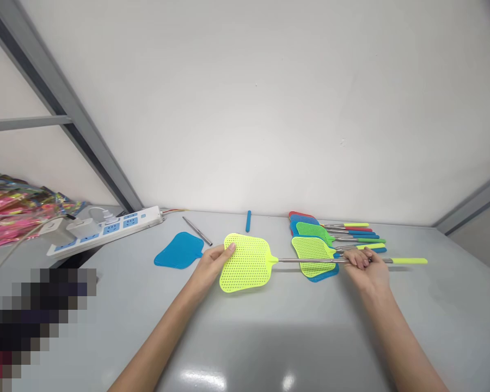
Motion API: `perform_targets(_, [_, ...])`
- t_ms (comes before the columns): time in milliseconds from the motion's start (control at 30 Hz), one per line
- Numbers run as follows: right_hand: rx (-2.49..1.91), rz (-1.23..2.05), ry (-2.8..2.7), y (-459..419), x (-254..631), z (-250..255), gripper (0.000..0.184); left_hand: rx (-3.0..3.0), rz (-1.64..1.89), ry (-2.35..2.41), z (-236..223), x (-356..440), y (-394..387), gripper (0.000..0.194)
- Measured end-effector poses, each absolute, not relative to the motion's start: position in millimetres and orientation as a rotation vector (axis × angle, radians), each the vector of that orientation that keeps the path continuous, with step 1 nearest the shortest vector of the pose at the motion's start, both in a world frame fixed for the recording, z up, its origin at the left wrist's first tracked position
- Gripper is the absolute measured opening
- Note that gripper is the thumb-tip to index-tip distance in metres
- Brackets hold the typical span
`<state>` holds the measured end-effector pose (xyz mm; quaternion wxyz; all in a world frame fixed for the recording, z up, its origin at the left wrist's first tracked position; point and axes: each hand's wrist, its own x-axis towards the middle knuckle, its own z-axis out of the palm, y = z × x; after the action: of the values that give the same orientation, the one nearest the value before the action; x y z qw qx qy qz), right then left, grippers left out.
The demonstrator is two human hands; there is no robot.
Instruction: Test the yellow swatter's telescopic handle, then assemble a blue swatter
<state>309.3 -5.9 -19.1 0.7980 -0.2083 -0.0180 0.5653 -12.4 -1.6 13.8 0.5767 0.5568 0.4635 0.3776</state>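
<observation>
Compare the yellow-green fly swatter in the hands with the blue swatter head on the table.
The yellow-green fly swatter is gripped by the left hand at its head and the right hand on its metal shaft; the blue swatter head lies untouched on the table. The yellow-green one has a shaft and grip; the blue head shows only a short stub. Holes show clearly in the yellow-green mesh, not the blue. Both are squarish paddles.

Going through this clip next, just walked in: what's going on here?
One person is handling a yellow-green fly swatter with both hands: the left hand holds its mesh head, and the right hand grips its metal handle. More swatters lie overlapping on the grey table, and a blue swatter head lies beside a metal rod.
</observation>
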Motion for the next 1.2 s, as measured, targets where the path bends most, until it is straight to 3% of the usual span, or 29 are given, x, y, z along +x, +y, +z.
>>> perform_targets(167, [-0.467, 1.208, -0.068, -5, 307, -24, 0.021, 1.355, 1.003, 1.168, 17, -6, -5, 0.068])
perform_targets(333, [-0.452, 1.159, -0.052, -2, 313, -34, 0.02, 1.342, 0.94, 1.165, 12, -4, -6, 0.076])
perform_targets(500, [-0.428, 1.151, -0.024, -3, 308, -34, 0.019, 1.871, 1.077, 1.415, 4, -2, -10, 0.084])
perform_targets(733, [-0.479, 1.242, 0.084, -10, 265, -28, 0.025, 2.546, 0.619, 1.216, -2, 18, -23, 0.029])
perform_targets(933, [-0.502, 1.266, -0.003, -18, 238, -28, 0.035, 2.693, 0.389, 1.242, -5, 17, -23, 0.023])
perform_targets(1200, [-0.525, 1.195, 0.04, -23, 224, -39, 0.034, 2.799, 0.28, 1.327, -3, 14, -24, 0.019])
